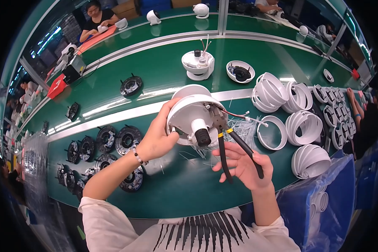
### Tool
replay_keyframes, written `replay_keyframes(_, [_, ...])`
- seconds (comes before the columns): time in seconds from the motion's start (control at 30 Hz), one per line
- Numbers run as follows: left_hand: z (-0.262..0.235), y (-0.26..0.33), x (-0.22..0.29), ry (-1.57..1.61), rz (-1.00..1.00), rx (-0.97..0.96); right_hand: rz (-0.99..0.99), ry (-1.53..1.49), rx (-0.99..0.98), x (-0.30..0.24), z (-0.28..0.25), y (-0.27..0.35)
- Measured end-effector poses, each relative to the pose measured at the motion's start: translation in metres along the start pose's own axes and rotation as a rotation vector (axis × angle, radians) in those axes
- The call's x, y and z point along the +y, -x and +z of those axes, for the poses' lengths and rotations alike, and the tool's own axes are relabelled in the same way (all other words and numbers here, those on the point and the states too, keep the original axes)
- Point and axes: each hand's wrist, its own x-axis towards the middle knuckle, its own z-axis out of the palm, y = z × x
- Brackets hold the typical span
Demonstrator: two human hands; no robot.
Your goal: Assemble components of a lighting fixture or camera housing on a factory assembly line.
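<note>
My left hand grips the rim of a round white camera housing, tilted so its hollow inside shows. A black-tipped lens barrel sticks out of it. Thin red and white wires with small connectors trail from the housing's right side. In my right hand is a pair of cutting pliers with black handles and yellow bands. The handles are spread apart, and the jaws are at the housing's right inner edge beside the wires. What lies between the jaws is too small to make out.
Black round modules cover the bench at left. Clear plastic strips lie behind the pliers. White rings are stacked at right, above a blue bin. A white camera assembly stands on the green belt. Other people work beyond.
</note>
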Motion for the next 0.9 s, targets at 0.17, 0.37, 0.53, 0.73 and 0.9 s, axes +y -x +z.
replay_keyframes(0.17, [0.003,0.000,0.004,-0.031,0.039,-0.016,-0.017,-0.113,0.006,-0.001,-0.003,0.001])
replay_keyframes(0.37, [0.005,0.001,-0.007,-0.074,0.099,0.025,-0.116,-0.063,-0.017,0.003,-0.001,0.009])
replay_keyframes(0.53, [0.011,-0.013,-0.006,-0.269,0.190,0.181,-0.207,-0.198,-0.049,0.022,-0.021,0.030])
replay_keyframes(0.73, [0.000,-0.051,-0.025,-0.725,0.740,0.396,-0.244,-0.350,-0.085,0.046,-0.038,0.058])
replay_keyframes(0.9, [0.006,-0.105,-0.037,0.834,-0.300,0.421,-0.020,0.065,0.160,0.046,-0.016,0.071])
